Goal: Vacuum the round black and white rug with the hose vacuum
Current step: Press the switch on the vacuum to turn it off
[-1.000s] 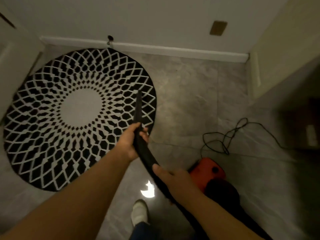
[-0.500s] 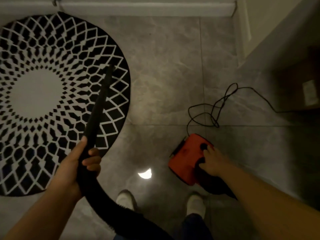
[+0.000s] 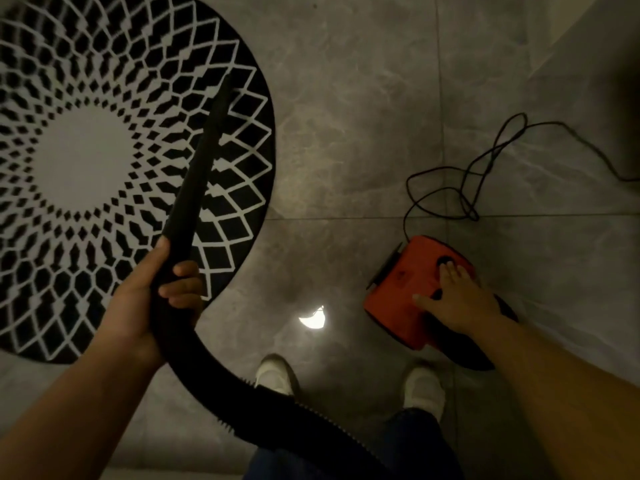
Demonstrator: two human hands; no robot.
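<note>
The round black and white rug (image 3: 86, 161) lies on the grey tiled floor at the left. My left hand (image 3: 152, 299) grips the black vacuum hose (image 3: 197, 181) near its lower bend; its narrow nozzle points up and right over the rug's right side. From my hand the ribbed hose curves down and right across the bottom of the view. The orange vacuum body (image 3: 405, 292) sits on the floor at the right. My right hand (image 3: 453, 296) rests on top of it with straight fingers, fingertips at a black round button.
A black power cord (image 3: 481, 174) loops on the floor behind the vacuum and runs off to the right. My two white shoes (image 3: 277, 372) stand between rug and vacuum. A bright light reflection (image 3: 313, 318) shows on the tile. A dark wall or furniture edge is at the upper right.
My right hand left the hose and went down onto the orange vacuum body. The view tilted down and right, so the rug shifted left. My left hand kept its grip on the hose.
</note>
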